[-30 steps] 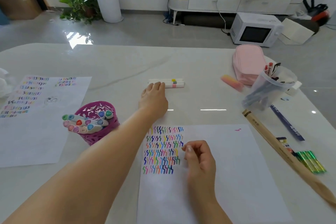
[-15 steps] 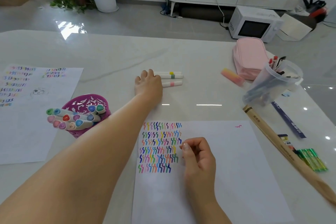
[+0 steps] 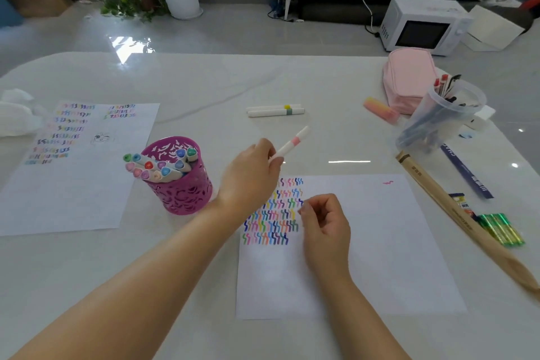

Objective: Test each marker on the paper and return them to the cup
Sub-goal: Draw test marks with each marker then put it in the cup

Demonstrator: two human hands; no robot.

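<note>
The left hand (image 3: 251, 175) pinches a pink-band marker (image 3: 292, 143) in the air, just past the paper (image 3: 380, 242). The right hand (image 3: 324, 228) sits curled on the paper; I can't tell if it holds anything. The cup (image 3: 181, 193), left of the paper, looks full, so a bump could tip it.

Left arm reaches in from the tabletop's (image 3: 204, 90) near-left corner, and the left grip (image 3: 251, 178) pinches a marker (image 3: 292, 143). Right grip (image 3: 325, 225) rests toward the near edge — fingers curled.
</note>
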